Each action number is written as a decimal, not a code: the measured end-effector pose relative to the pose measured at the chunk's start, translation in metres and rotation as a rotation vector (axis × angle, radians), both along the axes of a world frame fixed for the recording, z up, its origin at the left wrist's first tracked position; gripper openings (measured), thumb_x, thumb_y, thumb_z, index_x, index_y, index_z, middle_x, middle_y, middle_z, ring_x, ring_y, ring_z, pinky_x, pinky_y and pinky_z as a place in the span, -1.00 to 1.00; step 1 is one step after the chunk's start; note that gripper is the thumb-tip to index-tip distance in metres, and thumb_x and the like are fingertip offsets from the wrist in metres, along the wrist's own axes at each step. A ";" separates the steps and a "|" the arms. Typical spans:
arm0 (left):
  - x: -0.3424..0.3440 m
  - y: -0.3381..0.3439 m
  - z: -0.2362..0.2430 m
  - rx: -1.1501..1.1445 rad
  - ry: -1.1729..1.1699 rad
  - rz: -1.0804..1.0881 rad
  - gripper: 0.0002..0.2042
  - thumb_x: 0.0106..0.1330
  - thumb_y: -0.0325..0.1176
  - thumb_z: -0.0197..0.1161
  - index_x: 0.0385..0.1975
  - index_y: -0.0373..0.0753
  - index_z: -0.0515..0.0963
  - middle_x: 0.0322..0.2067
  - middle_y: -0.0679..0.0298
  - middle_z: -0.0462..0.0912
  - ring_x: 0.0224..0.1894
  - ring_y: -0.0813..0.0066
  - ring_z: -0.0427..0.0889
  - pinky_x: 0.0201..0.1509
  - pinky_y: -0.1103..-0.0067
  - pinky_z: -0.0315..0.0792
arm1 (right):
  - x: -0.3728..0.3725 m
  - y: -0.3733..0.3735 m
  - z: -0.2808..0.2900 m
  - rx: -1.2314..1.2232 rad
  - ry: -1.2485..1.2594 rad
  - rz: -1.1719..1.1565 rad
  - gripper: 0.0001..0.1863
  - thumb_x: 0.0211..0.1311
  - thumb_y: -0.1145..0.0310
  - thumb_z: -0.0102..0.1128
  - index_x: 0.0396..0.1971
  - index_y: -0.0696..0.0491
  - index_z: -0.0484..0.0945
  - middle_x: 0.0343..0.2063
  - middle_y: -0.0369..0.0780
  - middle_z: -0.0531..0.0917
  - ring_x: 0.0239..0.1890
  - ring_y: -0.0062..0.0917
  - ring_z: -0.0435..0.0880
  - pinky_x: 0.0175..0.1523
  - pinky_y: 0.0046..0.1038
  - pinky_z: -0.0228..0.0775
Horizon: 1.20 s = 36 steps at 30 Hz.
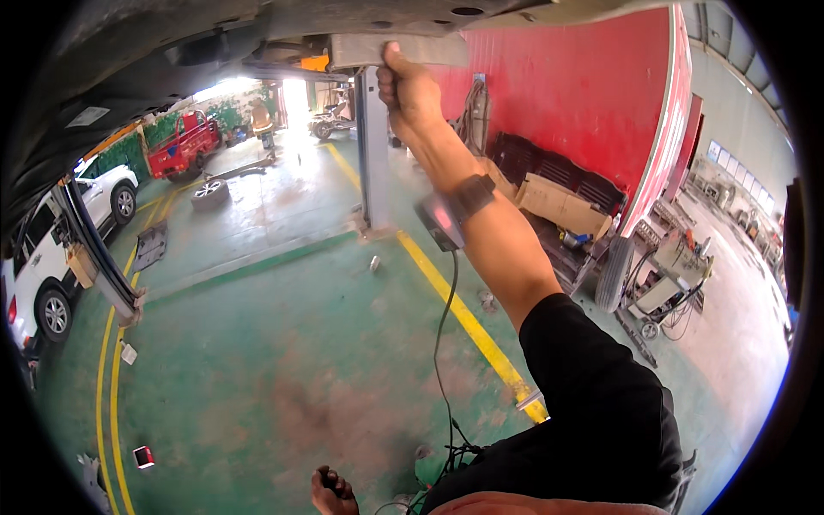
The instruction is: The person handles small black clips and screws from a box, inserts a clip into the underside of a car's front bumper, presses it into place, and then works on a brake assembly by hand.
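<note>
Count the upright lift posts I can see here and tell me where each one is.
2. One grey post is just below the raised right hand; the other post is at the left, beside the white car. More may be hidden.

Head-worn fisheye view — left of two, facing forward and down, vehicle underside [154,64] close above

grey strip [442,50]: 1 | lift posts [376,163]: 2 | white car [33,266]: 1 | red vehicle [182,148]: 1 | bench [558,172]: 1
</note>
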State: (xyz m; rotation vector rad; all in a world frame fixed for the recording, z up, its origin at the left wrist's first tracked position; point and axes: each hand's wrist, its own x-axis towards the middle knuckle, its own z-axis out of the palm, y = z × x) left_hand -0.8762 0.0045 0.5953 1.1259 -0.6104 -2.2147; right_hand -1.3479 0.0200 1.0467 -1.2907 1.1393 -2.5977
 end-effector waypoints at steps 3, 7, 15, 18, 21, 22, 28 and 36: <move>0.013 0.003 0.006 -0.004 -0.008 -0.014 -0.77 0.50 -0.20 0.00 -0.18 -0.22 0.49 -0.50 0.38 0.37 -0.51 0.55 0.30 -0.44 0.59 0.23 | -0.002 0.000 0.000 0.008 0.012 -0.049 -0.70 0.40 0.15 0.20 -0.50 -0.01 0.52 -0.63 -0.38 0.45 -0.60 -0.67 0.25 -0.46 -0.61 0.06; 0.032 0.013 0.004 -0.062 -0.132 -0.012 -0.79 0.47 -0.19 0.05 -0.21 -0.20 0.50 -0.49 0.38 0.40 -0.48 0.50 0.35 -0.38 0.55 0.31 | 0.007 -0.007 0.002 -0.066 -0.042 -0.032 -0.61 0.33 0.21 0.29 -0.67 0.03 0.47 -0.70 -0.34 0.45 -0.65 -0.64 0.26 -0.51 -0.53 0.05; 0.082 0.010 -0.048 -0.224 -0.168 -0.082 -0.73 0.45 -0.12 0.11 -0.17 -0.20 0.56 -0.43 0.33 0.51 -0.39 0.46 0.47 -0.24 0.47 0.45 | -0.001 -0.007 -0.001 -0.049 -0.076 -0.029 -0.55 0.27 0.18 0.35 -0.73 0.09 0.44 -0.70 -0.33 0.43 -0.63 -0.64 0.27 -0.50 -0.48 0.04; 0.061 0.036 -0.013 -0.185 -0.190 0.105 -0.72 0.45 -0.14 0.10 -0.13 -0.23 0.56 -0.41 0.32 0.52 -0.39 0.46 0.47 -0.25 0.49 0.46 | 0.000 -0.006 -0.002 -0.027 -0.040 -0.003 -0.47 0.29 0.18 0.33 -0.85 0.00 0.36 -0.76 -0.37 0.38 -0.66 -0.66 0.22 -0.51 -0.49 -0.03; 0.044 0.059 0.011 -0.175 -0.175 0.219 -0.71 0.45 -0.17 0.10 -0.09 -0.26 0.56 -0.39 0.31 0.54 -0.40 0.46 0.47 -0.26 0.50 0.47 | 0.002 -0.007 -0.002 -0.003 -0.054 -0.022 -0.48 0.28 0.14 0.33 -0.82 0.04 0.43 -0.78 -0.36 0.38 -0.68 -0.65 0.22 -0.52 -0.49 0.00; 0.040 0.067 0.015 -0.179 -0.167 0.259 -0.71 0.45 -0.18 0.10 -0.08 -0.27 0.56 -0.38 0.31 0.54 -0.40 0.46 0.47 -0.26 0.51 0.47 | 0.007 -0.002 -0.002 0.073 -0.059 -0.029 -0.49 0.27 0.09 0.33 -0.80 0.06 0.48 -0.78 -0.36 0.38 -0.67 -0.65 0.24 -0.51 -0.49 0.02; 0.023 0.093 0.032 -0.394 -0.177 0.200 -0.70 0.47 -0.12 0.09 -0.11 -0.23 0.58 -0.37 0.31 0.56 -0.36 0.46 0.50 -0.22 0.48 0.47 | 0.007 0.029 -0.006 0.228 0.077 0.280 -0.59 0.37 0.11 0.23 -0.46 0.20 0.64 -0.61 -0.28 0.59 -0.58 -0.62 0.48 -0.42 -0.51 0.33; -0.010 0.173 0.079 -0.646 -0.362 0.225 -0.64 0.50 -0.04 0.03 -0.10 -0.21 0.60 -0.33 0.29 0.61 -0.27 0.44 0.55 -0.11 0.44 0.47 | 0.060 0.172 0.022 -0.428 0.764 -0.823 -0.69 0.07 0.39 0.42 -0.18 0.08 0.55 -0.34 -0.23 0.60 -0.29 -0.38 0.55 -0.16 -0.34 0.41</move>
